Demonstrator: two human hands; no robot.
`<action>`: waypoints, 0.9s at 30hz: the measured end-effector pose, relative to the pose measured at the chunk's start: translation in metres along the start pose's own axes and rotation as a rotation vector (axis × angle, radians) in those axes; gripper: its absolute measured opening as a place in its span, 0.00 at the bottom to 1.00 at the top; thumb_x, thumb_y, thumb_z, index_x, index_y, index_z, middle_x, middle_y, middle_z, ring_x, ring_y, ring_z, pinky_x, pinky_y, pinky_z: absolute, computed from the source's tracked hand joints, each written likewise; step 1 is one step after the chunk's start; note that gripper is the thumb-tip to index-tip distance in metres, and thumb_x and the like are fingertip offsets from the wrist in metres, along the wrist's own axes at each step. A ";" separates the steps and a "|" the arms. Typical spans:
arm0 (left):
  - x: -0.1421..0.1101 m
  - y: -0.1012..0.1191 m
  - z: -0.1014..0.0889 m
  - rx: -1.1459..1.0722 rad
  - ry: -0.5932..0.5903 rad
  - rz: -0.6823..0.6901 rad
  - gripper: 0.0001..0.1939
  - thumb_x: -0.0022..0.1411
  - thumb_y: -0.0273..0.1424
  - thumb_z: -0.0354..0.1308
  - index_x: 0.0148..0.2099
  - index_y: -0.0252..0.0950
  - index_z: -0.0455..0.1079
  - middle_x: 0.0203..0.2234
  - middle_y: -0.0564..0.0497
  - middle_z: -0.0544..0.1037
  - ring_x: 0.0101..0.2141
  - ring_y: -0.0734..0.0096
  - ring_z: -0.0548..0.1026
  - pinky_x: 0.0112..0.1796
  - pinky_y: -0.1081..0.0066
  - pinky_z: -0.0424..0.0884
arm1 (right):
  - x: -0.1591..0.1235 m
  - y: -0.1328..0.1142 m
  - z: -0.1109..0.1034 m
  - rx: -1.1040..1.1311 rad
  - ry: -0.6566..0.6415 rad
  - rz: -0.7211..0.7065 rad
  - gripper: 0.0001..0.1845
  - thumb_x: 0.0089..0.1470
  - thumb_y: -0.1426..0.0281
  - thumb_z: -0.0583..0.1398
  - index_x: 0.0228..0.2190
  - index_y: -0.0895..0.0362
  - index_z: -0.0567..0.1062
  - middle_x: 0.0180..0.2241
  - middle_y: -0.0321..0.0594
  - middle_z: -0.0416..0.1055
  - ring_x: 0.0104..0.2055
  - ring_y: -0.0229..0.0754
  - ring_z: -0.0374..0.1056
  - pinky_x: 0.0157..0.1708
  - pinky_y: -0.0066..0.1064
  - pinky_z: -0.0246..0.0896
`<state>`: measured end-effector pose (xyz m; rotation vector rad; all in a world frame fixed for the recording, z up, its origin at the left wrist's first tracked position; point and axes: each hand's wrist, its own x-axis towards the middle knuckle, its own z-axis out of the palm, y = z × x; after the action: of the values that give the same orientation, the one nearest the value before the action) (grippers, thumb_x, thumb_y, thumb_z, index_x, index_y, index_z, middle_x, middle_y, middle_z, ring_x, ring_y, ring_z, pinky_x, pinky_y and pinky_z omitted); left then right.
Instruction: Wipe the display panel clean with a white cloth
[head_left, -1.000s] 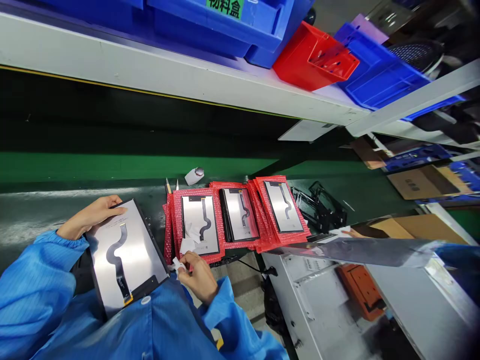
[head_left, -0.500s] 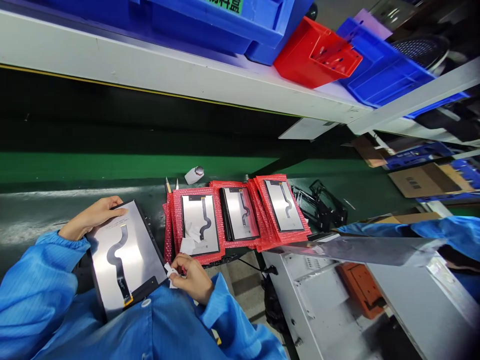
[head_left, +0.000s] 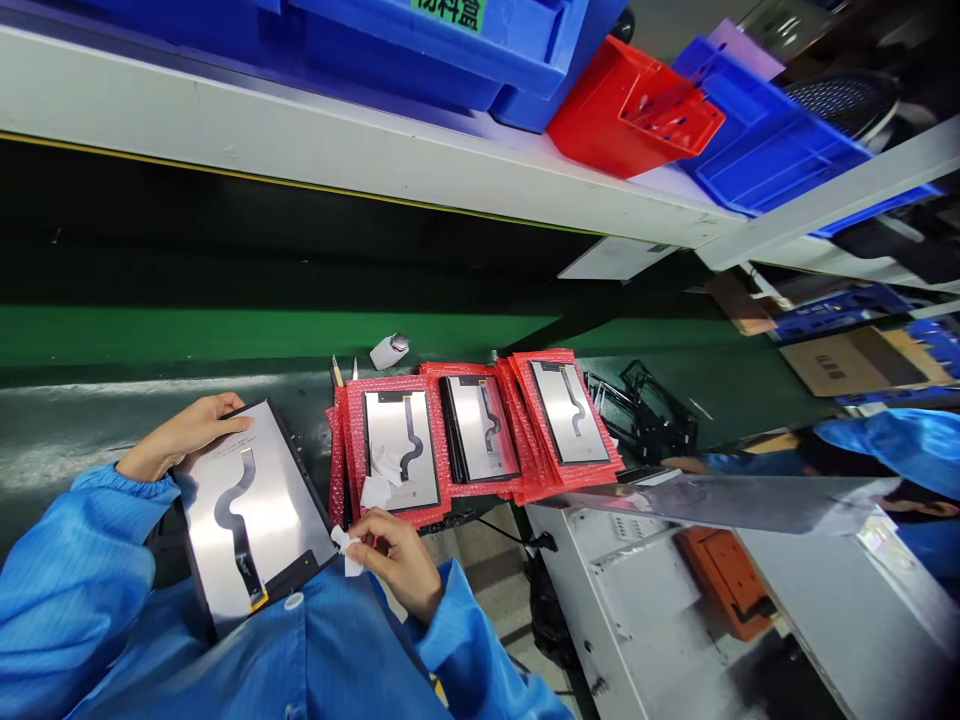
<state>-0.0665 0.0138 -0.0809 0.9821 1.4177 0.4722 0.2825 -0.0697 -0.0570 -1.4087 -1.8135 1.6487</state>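
My left hand grips the top edge of a display panel, thumb on its silvery back. A dark wavy flex cable runs down that back. The panel is tilted in front of my blue jacket. In my right hand a small white wipe is pinched between thumb and fingers, touching or very near the panel's lower right corner. Just beyond lies another display panel on red bubble wrap, with crumpled white wipes on top.
More panels lie on red bubble bags to the right. A small white bottle and tweezers sit behind. Black frames are farther right. A white shelf with blue and red bins overhangs the bench. Another person is at right.
My right hand has shifted slightly right and up with the wipe, which shows more fully now. My left hand and the panel stay nearly still. The other person at right has moved.
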 end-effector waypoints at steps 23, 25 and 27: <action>-0.007 0.029 0.014 0.096 0.023 0.076 0.18 0.50 0.45 0.62 0.34 0.37 0.64 0.24 0.57 0.69 0.20 0.76 0.63 0.20 0.76 0.57 | 0.063 -0.003 0.029 0.201 0.071 0.102 0.09 0.47 0.64 0.63 0.25 0.56 0.71 0.19 0.30 0.64 0.23 0.35 0.56 0.22 0.26 0.47; -0.007 0.029 0.014 0.098 0.022 0.085 0.17 0.50 0.44 0.62 0.34 0.37 0.64 0.24 0.57 0.69 0.20 0.76 0.63 0.20 0.76 0.57 | 0.061 -0.002 0.030 0.225 0.054 0.110 0.09 0.46 0.64 0.63 0.25 0.56 0.70 0.18 0.30 0.64 0.22 0.34 0.56 0.21 0.25 0.47; -0.006 0.028 0.013 0.097 0.022 0.092 0.17 0.50 0.43 0.62 0.34 0.37 0.65 0.24 0.56 0.69 0.20 0.76 0.63 0.20 0.76 0.57 | 0.053 0.000 0.029 0.246 0.035 0.120 0.10 0.45 0.64 0.63 0.23 0.56 0.69 0.17 0.29 0.63 0.21 0.34 0.56 0.20 0.25 0.46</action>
<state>-0.0469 0.0210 -0.0566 1.1266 1.4300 0.4864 0.2355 -0.0431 -0.0846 -1.4495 -1.4733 1.8215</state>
